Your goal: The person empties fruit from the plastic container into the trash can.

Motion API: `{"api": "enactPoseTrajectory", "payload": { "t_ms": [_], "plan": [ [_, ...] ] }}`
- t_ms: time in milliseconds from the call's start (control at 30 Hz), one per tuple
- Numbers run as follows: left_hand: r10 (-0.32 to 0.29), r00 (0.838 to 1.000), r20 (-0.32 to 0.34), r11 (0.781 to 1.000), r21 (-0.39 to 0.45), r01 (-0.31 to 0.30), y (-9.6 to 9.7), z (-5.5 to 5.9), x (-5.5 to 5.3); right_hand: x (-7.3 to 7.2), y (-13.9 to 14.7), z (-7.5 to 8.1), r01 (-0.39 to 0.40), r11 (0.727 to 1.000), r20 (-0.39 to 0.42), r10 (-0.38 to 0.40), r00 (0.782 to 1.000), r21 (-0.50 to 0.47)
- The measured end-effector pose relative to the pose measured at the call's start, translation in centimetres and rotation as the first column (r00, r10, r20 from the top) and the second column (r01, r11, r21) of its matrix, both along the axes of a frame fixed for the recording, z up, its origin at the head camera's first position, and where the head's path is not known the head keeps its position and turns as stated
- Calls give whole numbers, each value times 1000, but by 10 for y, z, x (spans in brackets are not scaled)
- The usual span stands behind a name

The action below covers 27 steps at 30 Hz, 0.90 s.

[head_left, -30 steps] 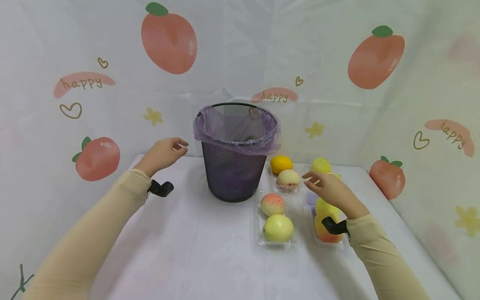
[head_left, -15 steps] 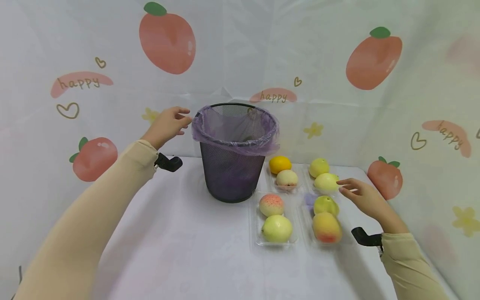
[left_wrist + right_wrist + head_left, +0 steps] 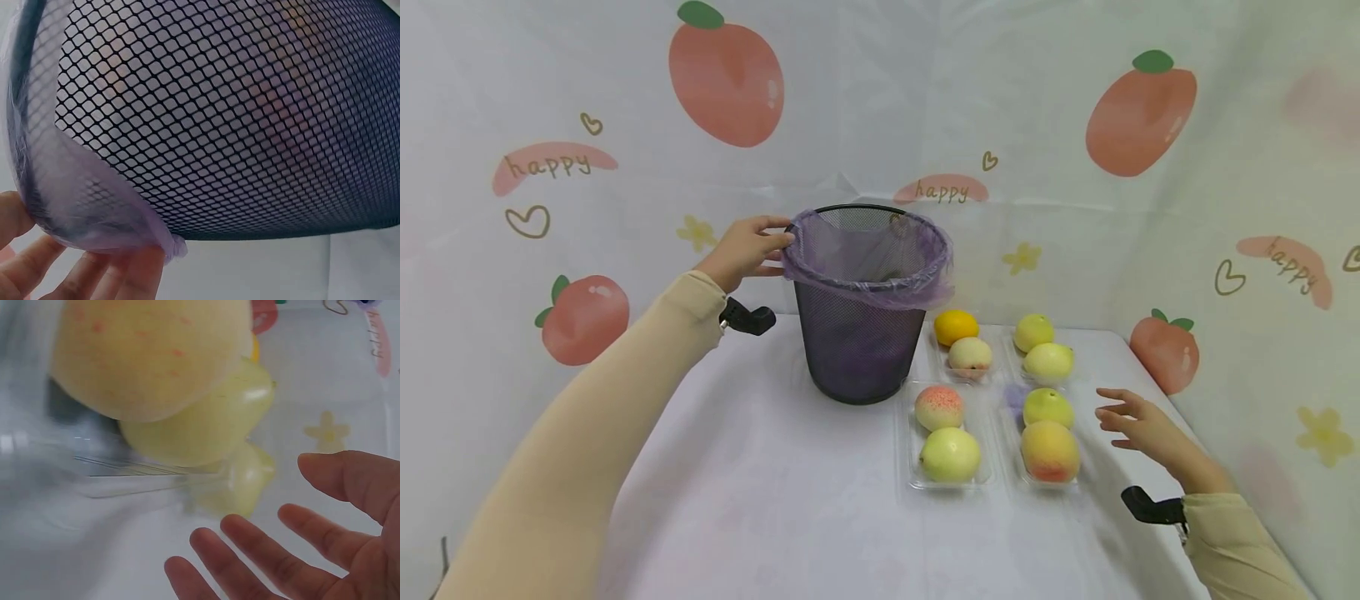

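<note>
In the head view, a black mesh wastebasket (image 3: 859, 358) stands upright, a thin purple bin liner (image 3: 917, 292) folded over its rim. My left hand (image 3: 748, 250) is at the rim's left side, its extended fingers against the liner. From the left wrist, the fingertips (image 3: 140, 269) touch the gathered liner (image 3: 100, 219) from outside. My right hand (image 3: 1153, 433) hovers to the right of a clear tray holding a yellow-red peach (image 3: 1050, 454) and a green-yellow fruit (image 3: 1048, 408). Its fingers (image 3: 269, 556) are spread in the right wrist view, with nothing held.
Another clear tray holds a red-speckled peach (image 3: 939, 407) and a pale green fruit (image 3: 951, 456). Behind are an orange-yellow fruit (image 3: 956, 327), a pale peach (image 3: 971, 357), a green fruit (image 3: 1033, 332) and a lemon (image 3: 1049, 362). A printed cloth (image 3: 1037, 100) hangs behind the white table (image 3: 775, 500).
My left hand has risen and moved right to the wastebasket rim, now touching the liner. My right hand has drawn away from above the fruit to the right and nearer me.
</note>
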State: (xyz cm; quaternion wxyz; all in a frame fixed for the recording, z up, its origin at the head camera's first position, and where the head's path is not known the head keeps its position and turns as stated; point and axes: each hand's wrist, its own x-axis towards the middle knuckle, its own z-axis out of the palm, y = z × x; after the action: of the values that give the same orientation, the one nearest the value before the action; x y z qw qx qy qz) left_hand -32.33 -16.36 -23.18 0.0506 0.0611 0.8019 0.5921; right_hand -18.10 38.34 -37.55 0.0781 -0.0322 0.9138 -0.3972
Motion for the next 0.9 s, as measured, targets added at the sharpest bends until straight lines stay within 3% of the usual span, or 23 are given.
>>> {"api": "enactPoseTrajectory", "payload": {
  "t_ms": [200,400,633,900],
  "plan": [
    [-16,998,61,992,125,9,-4,-1,-1,-1,0,-14,34,995,166,-18,986,-94],
    [-18,992,127,979,205,-9,-4,-2,-1,1,3,-24,39,981,263,13,965,-191],
    [12,990,140,973,227,-44,-1,-4,-1,3,14,-33,-11,949,321,117,940,-314],
    [33,989,145,973,222,-66,-1,-4,-1,3,20,-40,15,916,369,146,918,-400]
  ]
}}
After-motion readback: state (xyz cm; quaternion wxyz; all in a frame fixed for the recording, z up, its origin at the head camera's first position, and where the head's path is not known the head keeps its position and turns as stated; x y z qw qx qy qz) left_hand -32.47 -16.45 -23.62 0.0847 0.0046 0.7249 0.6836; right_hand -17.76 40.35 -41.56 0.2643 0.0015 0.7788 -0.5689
